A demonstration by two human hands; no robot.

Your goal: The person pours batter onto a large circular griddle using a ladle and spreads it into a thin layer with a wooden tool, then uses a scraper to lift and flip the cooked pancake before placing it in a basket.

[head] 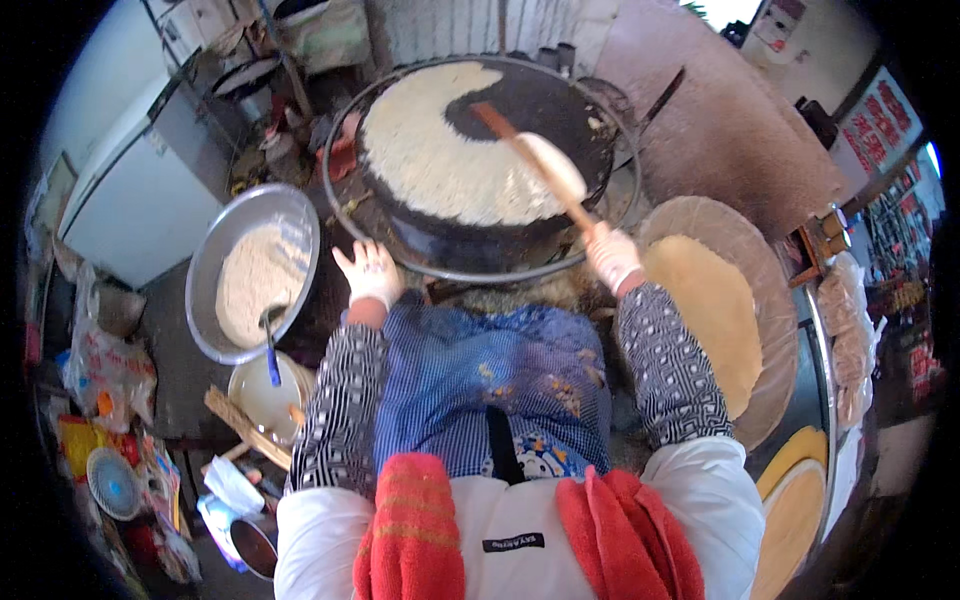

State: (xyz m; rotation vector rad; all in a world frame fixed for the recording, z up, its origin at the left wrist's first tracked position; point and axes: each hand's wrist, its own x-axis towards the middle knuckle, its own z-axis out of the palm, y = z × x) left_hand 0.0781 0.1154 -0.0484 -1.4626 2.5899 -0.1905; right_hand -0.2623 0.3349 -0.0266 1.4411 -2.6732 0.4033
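Pale batter covers the left and front of a round black griddle, with bare metal showing at the back right. My gloved right hand grips the handle of a wooden spreader, which reaches over the griddle. A whitish mass of batter or dough lies beside the spreader. At the griddle's front left, my gloved left hand has its fingers apart near the metal hoop and holds nothing. Left of it, a metal basin contains thick batter and a blue-handled ladle.
A thin round flatbread rests on a round, film-covered surface at the right. More flatbreads lie lower right. A tub of cloudy liquid stands below the basin. A large brown board stands behind right.
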